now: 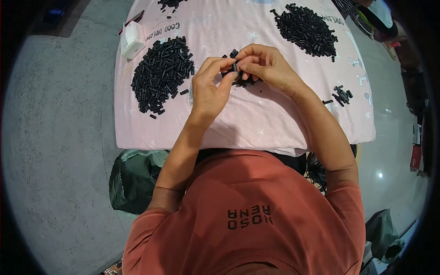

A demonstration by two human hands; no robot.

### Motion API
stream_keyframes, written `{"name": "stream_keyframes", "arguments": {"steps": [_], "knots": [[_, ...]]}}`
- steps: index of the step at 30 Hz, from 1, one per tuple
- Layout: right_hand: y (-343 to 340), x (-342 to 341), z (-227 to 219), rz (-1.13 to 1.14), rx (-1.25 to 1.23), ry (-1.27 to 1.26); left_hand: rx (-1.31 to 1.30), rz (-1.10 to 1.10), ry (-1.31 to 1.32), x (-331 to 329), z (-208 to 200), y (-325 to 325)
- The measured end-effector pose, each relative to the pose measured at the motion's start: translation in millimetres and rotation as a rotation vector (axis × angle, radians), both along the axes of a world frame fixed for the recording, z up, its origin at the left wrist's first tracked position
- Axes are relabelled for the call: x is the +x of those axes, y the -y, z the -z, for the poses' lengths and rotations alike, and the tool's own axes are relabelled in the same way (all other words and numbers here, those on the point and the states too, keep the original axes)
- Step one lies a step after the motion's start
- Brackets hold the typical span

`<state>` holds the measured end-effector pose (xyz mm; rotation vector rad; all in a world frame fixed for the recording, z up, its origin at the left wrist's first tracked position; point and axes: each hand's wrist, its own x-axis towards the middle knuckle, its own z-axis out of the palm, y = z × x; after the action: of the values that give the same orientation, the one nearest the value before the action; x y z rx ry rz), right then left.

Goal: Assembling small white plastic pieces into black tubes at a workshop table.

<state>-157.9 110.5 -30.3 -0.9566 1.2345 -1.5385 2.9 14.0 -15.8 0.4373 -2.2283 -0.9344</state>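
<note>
My left hand (211, 86) and my right hand (267, 65) meet over the middle of the table. Between their fingertips is a small black cylindrical piece (235, 67), pinched by the left thumb and fingers and touched by the right fingers. Below and behind the fingers lies a small heap of similar black pieces (247, 82), partly hidden by my hands. To the left spreads a large pile of black cylindrical pieces (161, 73). Another big pile (306, 32) sits at the far right, and a few loose pieces (342, 95) lie near my right forearm.
A pink patterned cloth (174, 130) covers the table. A white box (133, 40) stands at its left edge, and more black pieces (170, 3) lie at the far edge. Dark green bags (135, 181) rest on the floor beside me. Part of another person (382, 18) shows at the upper right.
</note>
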Motion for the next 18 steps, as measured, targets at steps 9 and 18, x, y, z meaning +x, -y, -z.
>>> {"name": "stream_keyframes", "arguments": {"steps": [9,18], "knots": [[1.1,-0.7,2.7,-0.05,-0.024,0.095,0.109,0.024,-0.036,3.2,5.6,-2.4],[-1.1,0.3,-1.0,-0.044,-0.014,0.104,-0.018,-0.008,-0.035,4.6,5.2,-0.7]]}}
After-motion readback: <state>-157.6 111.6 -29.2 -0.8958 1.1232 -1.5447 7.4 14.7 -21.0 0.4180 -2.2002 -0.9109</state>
